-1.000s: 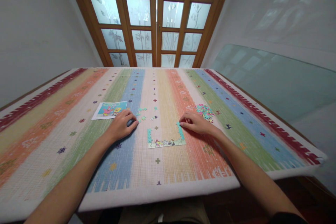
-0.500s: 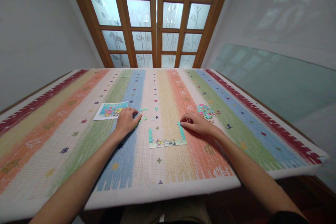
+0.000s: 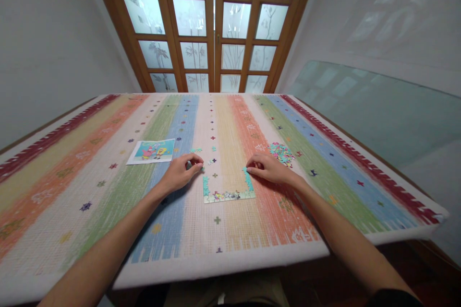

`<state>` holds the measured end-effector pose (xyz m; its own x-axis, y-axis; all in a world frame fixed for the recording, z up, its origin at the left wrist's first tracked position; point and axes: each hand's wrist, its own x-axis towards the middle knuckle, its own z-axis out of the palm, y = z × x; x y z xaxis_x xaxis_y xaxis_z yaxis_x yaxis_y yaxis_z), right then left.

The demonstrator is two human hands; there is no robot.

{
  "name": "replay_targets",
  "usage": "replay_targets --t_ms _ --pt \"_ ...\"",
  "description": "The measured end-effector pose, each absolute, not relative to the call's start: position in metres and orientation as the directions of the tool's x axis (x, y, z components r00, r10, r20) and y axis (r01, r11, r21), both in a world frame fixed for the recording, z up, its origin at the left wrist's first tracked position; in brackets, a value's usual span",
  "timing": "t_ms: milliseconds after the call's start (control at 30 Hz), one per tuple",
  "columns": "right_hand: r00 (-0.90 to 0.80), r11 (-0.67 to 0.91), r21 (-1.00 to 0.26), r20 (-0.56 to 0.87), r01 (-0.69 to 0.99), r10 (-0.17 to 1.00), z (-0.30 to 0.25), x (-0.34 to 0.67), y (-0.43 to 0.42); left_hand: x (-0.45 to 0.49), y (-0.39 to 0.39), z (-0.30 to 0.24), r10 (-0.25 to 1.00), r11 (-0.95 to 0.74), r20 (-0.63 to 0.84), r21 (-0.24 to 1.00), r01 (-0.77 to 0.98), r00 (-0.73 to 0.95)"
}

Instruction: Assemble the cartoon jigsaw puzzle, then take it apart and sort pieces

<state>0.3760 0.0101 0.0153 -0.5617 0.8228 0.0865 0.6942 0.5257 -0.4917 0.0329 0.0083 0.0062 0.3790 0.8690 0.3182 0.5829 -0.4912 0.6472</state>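
A partly joined jigsaw puzzle border (image 3: 229,196) lies near the table's front, with a bottom row and two teal sides. My left hand (image 3: 183,171) is closed in a pinch just above the border's left side, and a small teal puzzle piece (image 3: 203,170) shows at its fingertips. At the top of the right side, my right hand (image 3: 265,167) has thumb and forefinger pinched on a teal puzzle piece (image 3: 246,171). Whether that piece is joined to the border, I cannot tell. Several loose teal pieces (image 3: 196,150) lie beyond my left hand.
A printed cartoon picture (image 3: 151,151) lies flat to the left. Behind my right hand is a pile of mixed puzzle pieces (image 3: 282,153). A striped cloth (image 3: 201,235) covers the table, and wooden doors with glass panes (image 3: 194,55) stand past its far edge.
My left hand has moved right and nearer, from the loose pieces beside the picture to the border's left side, with a teal piece at its fingertips. My right hand has stayed put.
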Motion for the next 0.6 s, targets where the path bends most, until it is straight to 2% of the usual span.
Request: replay_targets --t_ms 333,600 --pt "-0.566 0.529 -0.495 0.088 0.689 0.82 0.015 0.376 0.01 0.04 0.002 -0.001 0.846 -0.521 0.296 0.636 0.569 0.443" --pt "-0.57 0.536 -0.486 0.091 0.69 0.817 0.014 0.376 0.011 0.038 0.002 -0.005 0.772 -0.635 0.352 0.464 0.617 0.529"
